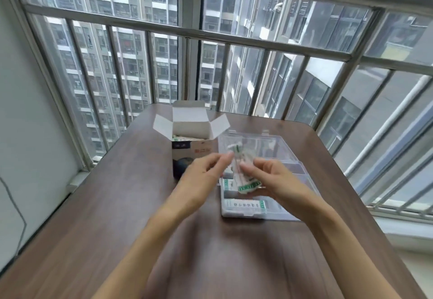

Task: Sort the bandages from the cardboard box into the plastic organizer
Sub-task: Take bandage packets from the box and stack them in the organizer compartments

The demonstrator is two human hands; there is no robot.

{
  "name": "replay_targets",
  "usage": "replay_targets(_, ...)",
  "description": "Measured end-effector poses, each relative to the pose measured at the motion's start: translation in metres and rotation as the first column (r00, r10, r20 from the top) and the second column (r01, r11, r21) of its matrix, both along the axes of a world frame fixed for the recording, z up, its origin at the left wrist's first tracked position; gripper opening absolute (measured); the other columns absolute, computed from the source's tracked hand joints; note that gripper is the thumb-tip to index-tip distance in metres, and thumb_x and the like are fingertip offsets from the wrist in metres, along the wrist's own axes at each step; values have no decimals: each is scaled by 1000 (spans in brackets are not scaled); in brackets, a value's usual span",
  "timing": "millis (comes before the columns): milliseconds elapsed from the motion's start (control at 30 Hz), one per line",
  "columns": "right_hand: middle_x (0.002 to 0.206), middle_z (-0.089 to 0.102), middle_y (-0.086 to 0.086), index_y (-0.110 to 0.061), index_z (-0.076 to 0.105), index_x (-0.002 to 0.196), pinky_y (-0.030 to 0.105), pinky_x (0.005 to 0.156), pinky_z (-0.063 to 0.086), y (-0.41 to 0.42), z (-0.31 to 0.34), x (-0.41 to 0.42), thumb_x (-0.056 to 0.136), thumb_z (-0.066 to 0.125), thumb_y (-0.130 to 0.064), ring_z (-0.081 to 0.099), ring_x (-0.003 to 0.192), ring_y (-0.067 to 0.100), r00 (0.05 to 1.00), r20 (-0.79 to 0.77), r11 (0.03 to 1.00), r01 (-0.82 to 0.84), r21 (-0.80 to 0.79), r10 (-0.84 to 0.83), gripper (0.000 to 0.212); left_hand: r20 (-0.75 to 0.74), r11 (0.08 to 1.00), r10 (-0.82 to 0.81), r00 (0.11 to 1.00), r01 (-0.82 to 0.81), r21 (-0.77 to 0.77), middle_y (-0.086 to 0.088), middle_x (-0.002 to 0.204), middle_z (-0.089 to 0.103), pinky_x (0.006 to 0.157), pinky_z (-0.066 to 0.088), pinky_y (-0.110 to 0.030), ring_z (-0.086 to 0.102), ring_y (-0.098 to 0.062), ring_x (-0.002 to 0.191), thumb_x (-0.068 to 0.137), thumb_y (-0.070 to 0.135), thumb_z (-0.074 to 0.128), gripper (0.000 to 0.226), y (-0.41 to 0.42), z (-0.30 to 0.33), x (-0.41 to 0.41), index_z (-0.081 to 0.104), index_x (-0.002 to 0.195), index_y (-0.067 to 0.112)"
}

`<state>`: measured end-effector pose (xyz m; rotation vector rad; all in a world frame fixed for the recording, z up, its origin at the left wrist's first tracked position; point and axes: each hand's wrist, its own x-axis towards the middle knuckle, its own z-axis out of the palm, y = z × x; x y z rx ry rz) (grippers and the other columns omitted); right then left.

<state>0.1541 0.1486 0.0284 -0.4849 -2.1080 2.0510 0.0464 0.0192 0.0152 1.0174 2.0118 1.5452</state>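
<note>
An open cardboard box (187, 149) with raised white flaps stands at the table's far middle, more bandages showing inside. Right of it lies a clear plastic organizer (276, 214), its lid (264, 144) tilted back. A bandage strip (246, 205) lies flat in its near left compartment. My right hand (278, 181) grips a blurred bundle of white-and-green bandages (243, 172) above the organizer's left side. My left hand (203, 174) pinches the top of the same bundle with its fingertips.
The dark wooden table (131, 216) ends close behind the box, against a barred window (210, 40). A dark round object (181, 167) sits in front of the box, partly behind my left hand. A cable runs down the left wall (18, 134).
</note>
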Motion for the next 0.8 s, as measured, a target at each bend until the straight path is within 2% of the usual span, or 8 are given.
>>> replay_targets(100, 74, 71, 3, -10, 73, 91, 22, 59, 54, 1, -7, 14, 90, 60, -18, 67, 69, 11, 999, 35, 986, 30, 166, -36, 14, 146, 990, -138, 980, 138, 10, 15, 73, 66, 48, 35, -7, 50, 7, 60, 89, 39, 59, 15, 3, -4, 7, 71, 85, 32)
replay_targets(233, 74, 71, 2, -7, 75, 95, 19, 58, 52, 1, -13, 24, 86, 66, -21, 67, 68, 8, 995, 59, 966, 67, 250, -84, 18, 248, 994, -99, 964, 85, 66, 10, 71, 71, 52, 44, -11, 60, 6, 62, 86, 26, 67, 8, 7, -11, 15, 74, 86, 24)
replay_targets(333, 81, 73, 4, -8, 73, 103, 20, 64, 54, 4, -15, 29, 91, 59, -26, 67, 72, 9, 990, 105, 983, 75, 167, -94, 25, 306, 996, -56, 950, 31, 86, 1, 78, 75, 62, 53, -18, 68, -2, 73, 84, 23, 69, 6, 7, -16, 15, 75, 85, 22)
replay_targets(400, 86, 72, 6, -6, 72, 104, 20, 65, 54, 8, -16, 31, 93, 56, -25, 65, 73, 10, 983, 120, 984, 121, 129, -137, 26, 315, 997, -27, 949, 4, 75, -2, 81, 75, 64, 54, -21, 68, -5, 74, 83, 22, 69, 7, 7, -19, 14, 75, 86, 19)
replay_targets(467, 90, 73, 5, -8, 73, 102, 18, 64, 52, 11, -17, 32, 91, 61, -23, 65, 78, 9, 975, 113, 975, 178, 133, -193, 22, 306, 998, -18, 952, -3, 67, -2, 79, 75, 56, 51, -17, 66, -2, 69, 83, 20, 70, 7, 7, -19, 14, 74, 86, 15)
replay_targets(533, 87, 74, 5, -10, 74, 97, 17, 62, 50, 13, -15, 33, 86, 67, -20, 66, 77, 7, 964, 85, 960, 236, 148, -250, 17, 283, 997, -14, 959, -10, 82, 2, 72, 73, 46, 42, -12, 61, 3, 61, 84, 17, 69, 5, 7, -18, 15, 74, 86, 15)
replay_targets(633, 83, 75, 5, -10, 75, 92, 14, 58, 48, 14, -13, 34, 78, 74, -18, 65, 73, 7, 951, 43, 944, 298, 140, -306, 15, 284, 994, -10, 959, -22, 110, 4, 70, 73, 43, 35, -9, 58, 4, 56, 84, 15, 69, 5, 8, -16, 15, 74, 86, 15)
replay_targets(800, 84, 73, 7, -8, 73, 98, 16, 60, 47, 15, -18, 32, 89, 61, -23, 61, 73, 6, 964, 24, 964, 263, 23, -264, 22, 330, 991, -27, 944, -17, 131, 4, 67, 73, 44, 35, -4, 59, 6, 53, 84, 8, 67, 8, 5, -11, 13, 72, 90, 6)
